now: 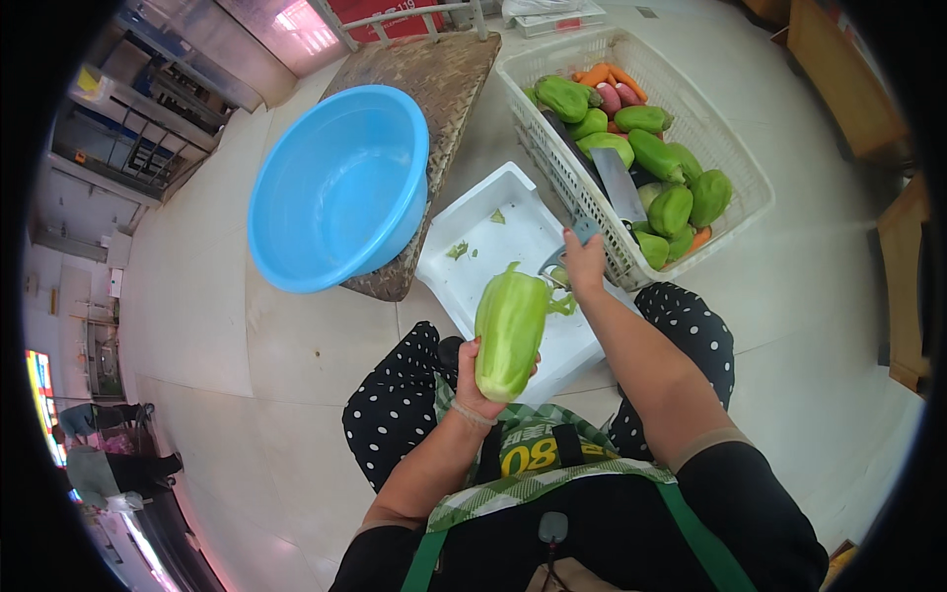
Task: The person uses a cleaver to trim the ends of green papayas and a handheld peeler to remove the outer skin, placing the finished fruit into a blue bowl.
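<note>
My left hand [473, 381] grips the lower end of a large pale green gourd or eggplant [510, 329], held upright above a white tray [459, 214]. Most of its skin looks peeled, with lighter streaks along the side. In my right hand [586, 265] is a peeler with a blue-grey handle [584, 228]. Its metal head [553, 265] is beside the vegetable's top right edge, and I cannot tell whether they touch. Green peel strips [564, 305] are just below the peeler. Smaller peel scraps [459, 250] lie in the tray.
A white plastic basket [747, 166] at the right holds green vegetables [655, 154], carrots [595, 75], reddish roots [608, 98] and a cleaver [618, 183]. To the left, a blue basin [348, 185] rests on a metal platform cart [459, 81]. People [111, 473] are far left.
</note>
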Demonstrator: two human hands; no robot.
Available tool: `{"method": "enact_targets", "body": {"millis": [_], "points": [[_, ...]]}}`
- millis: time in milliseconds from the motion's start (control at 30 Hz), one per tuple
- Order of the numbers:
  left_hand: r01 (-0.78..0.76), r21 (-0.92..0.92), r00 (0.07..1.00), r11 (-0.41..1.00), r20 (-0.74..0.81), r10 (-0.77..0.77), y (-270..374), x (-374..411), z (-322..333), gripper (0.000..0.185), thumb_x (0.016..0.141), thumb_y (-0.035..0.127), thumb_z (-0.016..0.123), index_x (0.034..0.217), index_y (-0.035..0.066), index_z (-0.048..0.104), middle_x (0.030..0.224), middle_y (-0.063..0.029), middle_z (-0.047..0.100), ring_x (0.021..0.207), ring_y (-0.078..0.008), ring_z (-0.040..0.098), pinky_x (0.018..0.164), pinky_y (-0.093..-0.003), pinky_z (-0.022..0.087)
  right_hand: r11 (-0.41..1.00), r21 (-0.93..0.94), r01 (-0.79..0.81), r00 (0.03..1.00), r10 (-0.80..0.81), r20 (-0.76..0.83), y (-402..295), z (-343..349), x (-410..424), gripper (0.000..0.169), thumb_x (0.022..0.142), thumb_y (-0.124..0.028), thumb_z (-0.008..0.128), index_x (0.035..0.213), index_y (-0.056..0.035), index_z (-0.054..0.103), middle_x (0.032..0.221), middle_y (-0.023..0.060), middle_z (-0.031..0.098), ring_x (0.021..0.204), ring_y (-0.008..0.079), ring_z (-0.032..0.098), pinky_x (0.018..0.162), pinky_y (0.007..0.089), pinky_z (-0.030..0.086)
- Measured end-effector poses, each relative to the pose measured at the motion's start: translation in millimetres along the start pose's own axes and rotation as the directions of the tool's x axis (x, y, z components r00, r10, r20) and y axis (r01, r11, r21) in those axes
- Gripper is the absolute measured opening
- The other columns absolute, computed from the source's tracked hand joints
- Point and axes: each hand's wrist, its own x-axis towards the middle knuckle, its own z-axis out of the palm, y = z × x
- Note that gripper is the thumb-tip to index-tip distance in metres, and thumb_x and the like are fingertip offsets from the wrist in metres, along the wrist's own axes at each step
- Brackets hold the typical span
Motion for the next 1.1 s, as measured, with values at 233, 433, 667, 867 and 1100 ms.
{"method": "enact_targets", "body": {"millis": [233, 433, 667, 867, 1100], "points": [[-0.226, -0.249, 0.962, 0.942, -0.208, 0.176, 8.6, 20.4, -1.8, 0.053, 0.083, 0.04, 0.047, 0.119, 0.002, 0.052, 0.113, -0.0183, 0.056, 0.101, -0.0305, 0.055, 0.088, -0.0397, 0.048, 0.933, 0.357, 0.048, 0.957, -0.146, 0.251, -77.5, -4.6, -86.4, 0.02, 0.089, -0.02, 0.06, 0.099, -0.0056, 0.049, 0.086, 0.0024, 0.056, 0.063, 0.0067, 0.051, 0.054, 0.0224, 0.045], [-0.188, -0.22, 0.964, 0.957, -0.226, 0.137, -8.9, 9.1, 17.5, 0.056, 0.086, 0.049, 0.039, 0.122, 0.008, 0.052, 0.121, -0.0136, 0.055, 0.106, -0.0314, 0.053, 0.091, -0.046, 0.045, 0.902, 0.427, 0.062, 0.918, -0.22, 0.331, -93.2, 0.6, -133.6, 0.013, 0.093, -0.019, 0.055, 0.099, -0.0097, 0.049, 0.081, -0.002, 0.052, 0.062, 0.0034, 0.046, 0.054, 0.0185, 0.039], [-0.051, -0.27, 0.997, 0.962, -0.075, 0.032, -3.5, 17.3, 7.1, 0.063, 0.084, 0.046, 0.045, 0.124, -0.002, 0.047, 0.11, -0.0211, 0.052, 0.096, -0.0308, 0.054, 0.082, -0.0384, 0.05, 0.864, 0.499, -0.065, 0.971, -0.061, 0.233, -65.6, 17.1, -80.2, 0.015, 0.092, -0.025, 0.059, 0.093, -0.0125, 0.052, 0.078, -0.0049, 0.051, 0.062, 0.0038, 0.044, 0.055, 0.0193, 0.038], [-0.09, -0.209, 0.986, 0.974, -0.158, 0.058, -4.5, 13.9, 5.1, 0.061, 0.08, 0.046, 0.048, 0.12, 0.0, 0.051, 0.108, -0.0197, 0.054, 0.092, -0.0303, 0.055, 0.08, -0.0379, 0.05, 0.858, 0.497, -0.127, 0.968, -0.002, 0.251, -59.7, 24.8, -68.9, 0.015, 0.09, -0.025, 0.061, 0.091, -0.0118, 0.053, 0.077, -0.0033, 0.052, 0.063, 0.0055, 0.046, 0.056, 0.0217, 0.04], [0.01, -0.094, 1.0, 0.996, 0.009, -0.01, 2.8, 13.3, -16.0, 0.057, 0.081, 0.049, 0.047, 0.115, 0.004, 0.056, 0.104, -0.0169, 0.06, 0.09, -0.0297, 0.06, 0.076, -0.0385, 0.051, 0.997, 0.077, -0.005, 0.999, 0.008, -0.041, 10.5, 10.6, 6.8, 0.028, 0.086, -0.026, 0.064, 0.089, -0.0014, 0.052, 0.076, 0.0082, 0.057, 0.063, 0.0155, 0.055, 0.058, 0.0311, 0.048]]}}
